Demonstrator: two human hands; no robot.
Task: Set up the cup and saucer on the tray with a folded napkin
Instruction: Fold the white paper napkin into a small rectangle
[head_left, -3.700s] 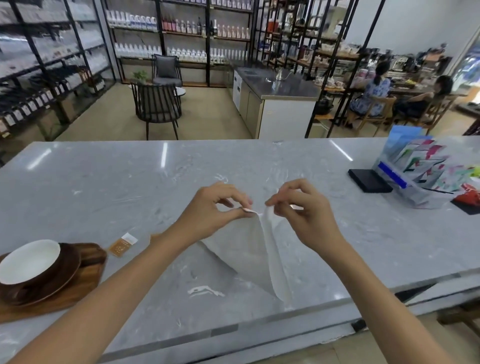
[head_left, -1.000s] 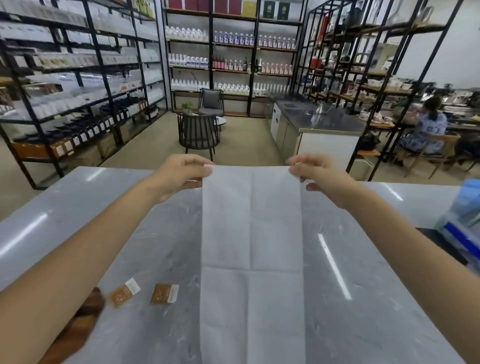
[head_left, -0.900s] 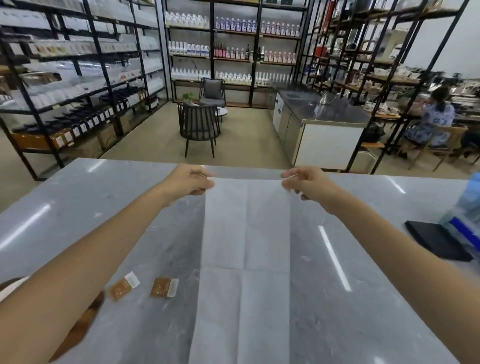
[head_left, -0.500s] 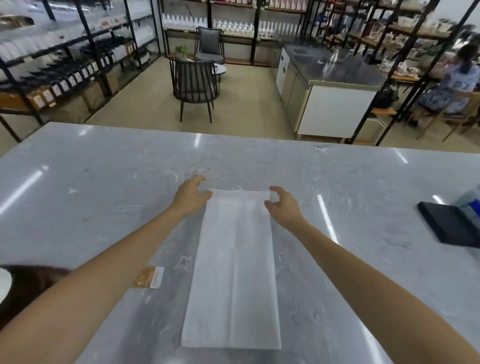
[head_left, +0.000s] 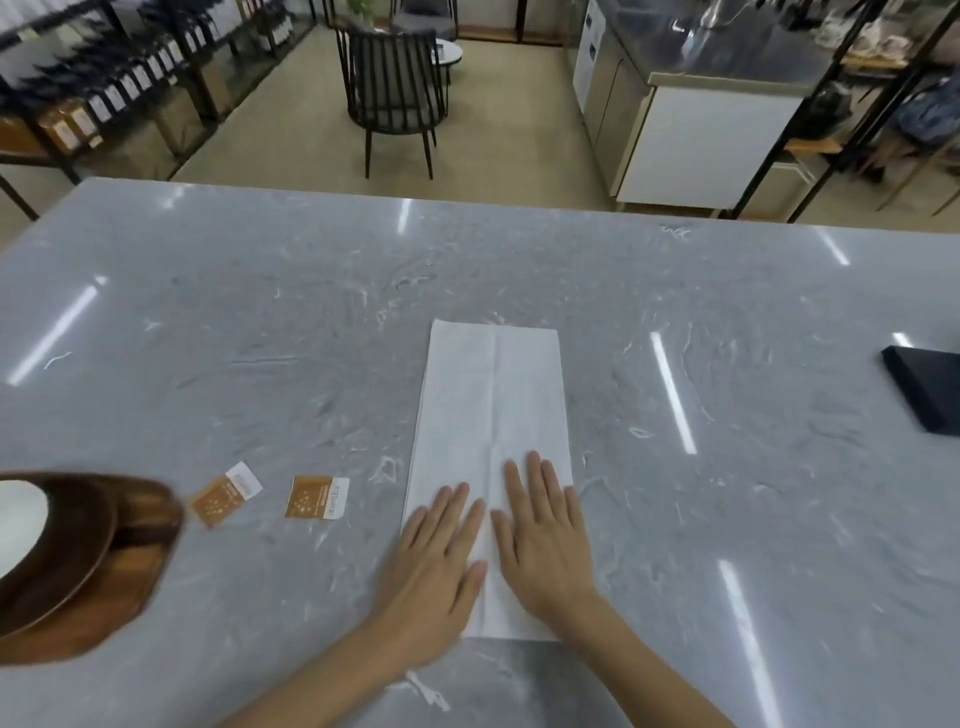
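A white napkin (head_left: 493, 405) lies flat on the grey marble counter (head_left: 311, 322) as a long rectangle with crease lines. My left hand (head_left: 439, 551) and my right hand (head_left: 543, 530) rest palm down, side by side, on its near end with fingers spread. At the far left edge a wooden tray (head_left: 119, 587) carries a dark wooden saucer (head_left: 78, 545) with a white cup (head_left: 18, 525) on it, partly cut off by the frame.
Two small orange and white sachets (head_left: 317, 497) lie on the counter between the tray and the napkin. A black flat object (head_left: 930, 387) sits at the right edge. Beyond the counter stand a black chair (head_left: 392, 83), shelves and a white cabinet.
The napkin was held up unfolded, then laid down on the counter. Both hands slid from its far end back to its near end and now press it flat.
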